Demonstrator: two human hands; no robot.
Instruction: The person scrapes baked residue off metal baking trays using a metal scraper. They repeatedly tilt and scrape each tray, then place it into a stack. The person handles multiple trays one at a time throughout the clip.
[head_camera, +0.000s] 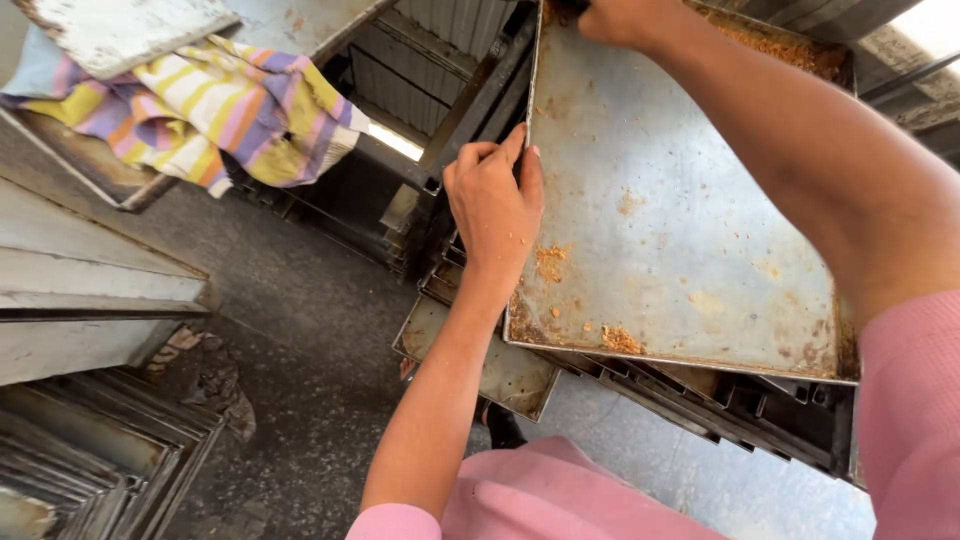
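Baking tray (670, 200) sat tilted, long axis running away; left hand (493, 205) pinched its near-left edge, right hand (612, 18) clamped the far rim.

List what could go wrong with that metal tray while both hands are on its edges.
1. The left hand grips the thin side rim of the metal tray, so a slip might cut the fingers.
2. Baked-on crumbs lie near the lower rim and may fall onto the stacked trays beneath.
3. The right hand holds only the far edge; the tilted tray could slide down onto the stack.
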